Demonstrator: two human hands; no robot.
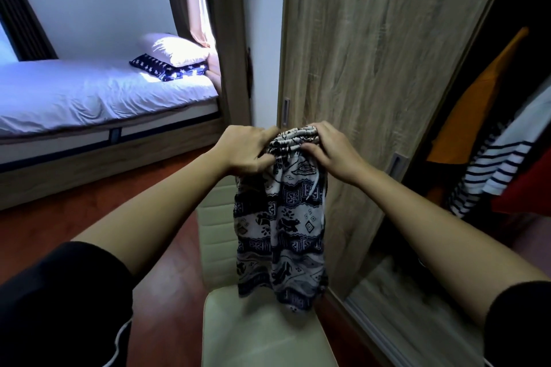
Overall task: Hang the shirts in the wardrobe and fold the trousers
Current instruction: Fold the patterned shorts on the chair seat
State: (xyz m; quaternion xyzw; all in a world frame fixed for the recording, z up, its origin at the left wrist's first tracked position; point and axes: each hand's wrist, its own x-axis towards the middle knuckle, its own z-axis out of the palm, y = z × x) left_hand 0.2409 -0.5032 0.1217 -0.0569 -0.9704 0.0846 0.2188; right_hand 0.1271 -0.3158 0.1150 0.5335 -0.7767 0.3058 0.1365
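Note:
A pair of black-and-white patterned trousers [283, 229] hangs in front of me, bunched at the elastic waistband with a white drawstring dangling. My left hand [246, 150] grips the waistband from the left and my right hand [328, 152] grips it from the right. The legs hang down and their hems touch the seat of a cream chair [259, 337]. At the right, the open wardrobe [512, 48] shows hanging shirts: an orange one [483, 104], a navy-striped white one [501, 164] and a red one [527, 191].
A wood-grain sliding wardrobe door [372, 53] stands just behind the trousers. A bed [98, 92] with white bedding and two pillows lies at the left beyond a doorway. The floor [44, 223] is reddish wood.

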